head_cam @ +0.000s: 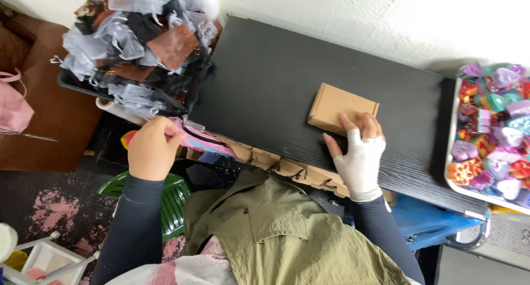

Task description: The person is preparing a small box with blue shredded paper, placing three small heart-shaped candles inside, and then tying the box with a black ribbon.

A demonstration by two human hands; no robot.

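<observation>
Box point(335, 106) touching right fingers point(350, 123).

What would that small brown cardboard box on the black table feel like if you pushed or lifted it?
The cardboard box looks closed and flat-sided, so it would probably slide on the smooth black table rather than roll or tip. It seems stiff but crushable, being thin card. The right hand steadies it with fingertips only, which suggests it is fairly light.

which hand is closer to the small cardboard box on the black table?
Right. The right hand, in a white fingerless glove, has its fingers resting on the near edge of the cardboard box. The left hand is well off to the side, below the pile of organza pouches.
</observation>
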